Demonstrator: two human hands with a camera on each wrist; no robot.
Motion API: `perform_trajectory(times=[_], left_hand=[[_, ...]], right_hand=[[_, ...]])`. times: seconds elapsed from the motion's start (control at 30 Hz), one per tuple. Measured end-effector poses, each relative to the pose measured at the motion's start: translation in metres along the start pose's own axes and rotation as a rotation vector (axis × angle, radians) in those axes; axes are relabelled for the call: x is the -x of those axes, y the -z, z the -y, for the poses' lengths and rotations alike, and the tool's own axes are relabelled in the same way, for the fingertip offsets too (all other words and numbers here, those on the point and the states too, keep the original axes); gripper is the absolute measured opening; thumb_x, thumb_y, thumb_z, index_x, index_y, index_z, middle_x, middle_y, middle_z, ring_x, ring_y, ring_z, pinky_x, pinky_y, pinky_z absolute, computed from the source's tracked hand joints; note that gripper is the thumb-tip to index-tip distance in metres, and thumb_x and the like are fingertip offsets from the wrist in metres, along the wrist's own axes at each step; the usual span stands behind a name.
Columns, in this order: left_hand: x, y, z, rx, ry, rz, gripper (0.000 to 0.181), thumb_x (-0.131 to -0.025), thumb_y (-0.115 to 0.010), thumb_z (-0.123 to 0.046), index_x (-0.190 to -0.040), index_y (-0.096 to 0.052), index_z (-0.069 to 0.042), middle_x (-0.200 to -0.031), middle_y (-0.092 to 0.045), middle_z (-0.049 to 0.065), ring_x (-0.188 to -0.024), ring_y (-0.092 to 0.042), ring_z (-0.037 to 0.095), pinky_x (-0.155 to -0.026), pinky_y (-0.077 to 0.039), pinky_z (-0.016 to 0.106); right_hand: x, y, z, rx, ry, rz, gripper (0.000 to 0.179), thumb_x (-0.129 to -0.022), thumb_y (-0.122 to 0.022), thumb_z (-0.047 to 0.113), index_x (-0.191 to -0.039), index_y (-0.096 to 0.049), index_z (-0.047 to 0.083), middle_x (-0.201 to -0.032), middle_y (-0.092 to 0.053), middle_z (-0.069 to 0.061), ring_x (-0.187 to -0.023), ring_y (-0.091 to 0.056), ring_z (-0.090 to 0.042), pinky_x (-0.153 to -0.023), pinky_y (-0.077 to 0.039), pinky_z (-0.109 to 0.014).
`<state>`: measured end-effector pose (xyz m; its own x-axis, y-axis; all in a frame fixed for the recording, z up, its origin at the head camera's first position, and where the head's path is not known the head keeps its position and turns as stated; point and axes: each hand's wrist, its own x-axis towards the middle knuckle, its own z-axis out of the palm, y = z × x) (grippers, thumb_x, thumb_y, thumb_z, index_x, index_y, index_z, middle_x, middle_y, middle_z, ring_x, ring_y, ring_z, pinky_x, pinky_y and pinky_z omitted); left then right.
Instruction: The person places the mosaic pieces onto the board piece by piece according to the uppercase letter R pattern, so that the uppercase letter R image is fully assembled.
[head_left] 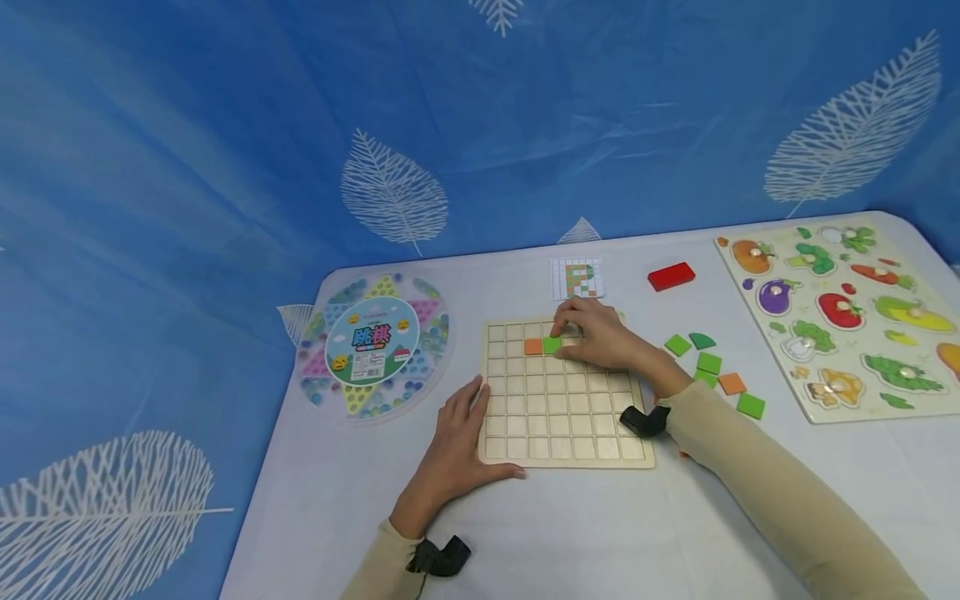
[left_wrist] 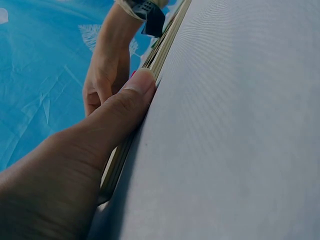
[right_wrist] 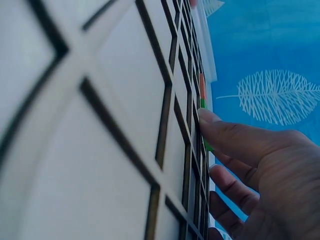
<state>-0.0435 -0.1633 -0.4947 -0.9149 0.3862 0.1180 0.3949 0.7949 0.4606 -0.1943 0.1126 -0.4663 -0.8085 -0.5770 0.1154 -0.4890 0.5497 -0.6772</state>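
Mid-frame, the right hand (head_left: 597, 333) pinches a green square tile (head_left: 551, 345), likely light, stiff, best edge-held; the left hand (head_left: 456, 442), thumb spread, touches a pale wooden grid board (head_left: 558, 426).

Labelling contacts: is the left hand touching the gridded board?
Touching: in the left wrist view, the left hand rests its thumb against the gridded board.

Before me, a table (head_left: 322, 483) with a white cover carries a wooden grid board (head_left: 566, 425) in the middle. On my left lies a round game (head_left: 372, 342); behind the board, a small card (head_left: 577, 277) and a red block (head_left: 671, 277); on my right, loose tiles (head_left: 751, 406) and a vegetable puzzle (head_left: 845, 348).
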Motion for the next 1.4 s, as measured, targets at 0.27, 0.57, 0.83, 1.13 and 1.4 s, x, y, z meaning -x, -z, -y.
perform_trajectory(times=[0.27,0.57,0.83,1.13,1.4], left_hand=[[-0.0005,0.002,-0.0003,-0.019,-0.009,-0.018,0.126,-0.06,-0.086,-0.06,-0.154,-0.026,-0.001,-0.159,-0.024,0.017,-0.141,-0.029,0.037,-0.107,-0.032,0.053],[-0.001,0.0004,0.0007,-0.01,-0.023,-0.029,0.126,-0.06,-0.087,-0.059,-0.154,-0.027,0.0,-0.159,-0.024,0.017,-0.141,-0.029,0.037,-0.106,-0.033,0.053],[0.0011,-0.0002,0.0001,-0.012,-0.031,-0.03,0.126,-0.06,-0.087,-0.059,-0.154,-0.027,0.0,-0.158,-0.024,0.018,-0.14,-0.03,0.038,-0.105,-0.033,0.053],[0.0008,-0.0009,0.0002,-0.01,-0.022,-0.026,0.126,-0.059,-0.087,-0.059,-0.154,-0.027,-0.001,-0.159,-0.025,0.017,-0.141,-0.029,0.036,-0.107,-0.032,0.053],[0.0005,-0.001,0.0005,-0.015,-0.033,-0.031,0.127,-0.059,-0.088,-0.058,-0.154,-0.027,-0.001,-0.158,-0.025,0.018,-0.14,-0.03,0.037,-0.106,-0.033,0.053]], right_hand=[[-0.0028,0.0008,0.0019,-0.002,-0.013,0.006,0.02,-0.08,-0.082,0.017,-0.095,-0.069,0.012,-0.123,-0.055,-0.012,-0.126,-0.043,-0.039,-0.104,-0.02,-0.069],[-0.0024,0.0005,0.001,-0.008,-0.026,0.012,0.021,-0.08,-0.081,0.017,-0.096,-0.069,0.013,-0.123,-0.055,-0.012,-0.126,-0.042,-0.039,-0.103,-0.022,-0.068],[-0.0001,-0.0023,-0.0012,-0.013,-0.021,0.008,0.021,-0.08,-0.082,0.018,-0.096,-0.069,0.014,-0.122,-0.056,-0.01,-0.126,-0.043,-0.038,-0.102,-0.023,-0.066],[-0.0003,-0.0022,-0.0014,-0.018,-0.019,0.008,0.021,-0.08,-0.082,0.017,-0.097,-0.069,0.014,-0.122,-0.055,-0.011,-0.126,-0.042,-0.039,-0.104,-0.02,-0.067],[0.0003,-0.0016,-0.0022,-0.02,-0.031,0.012,0.022,-0.08,-0.082,0.019,-0.097,-0.069,0.014,-0.123,-0.055,-0.011,-0.126,-0.042,-0.038,-0.103,-0.021,-0.066]])
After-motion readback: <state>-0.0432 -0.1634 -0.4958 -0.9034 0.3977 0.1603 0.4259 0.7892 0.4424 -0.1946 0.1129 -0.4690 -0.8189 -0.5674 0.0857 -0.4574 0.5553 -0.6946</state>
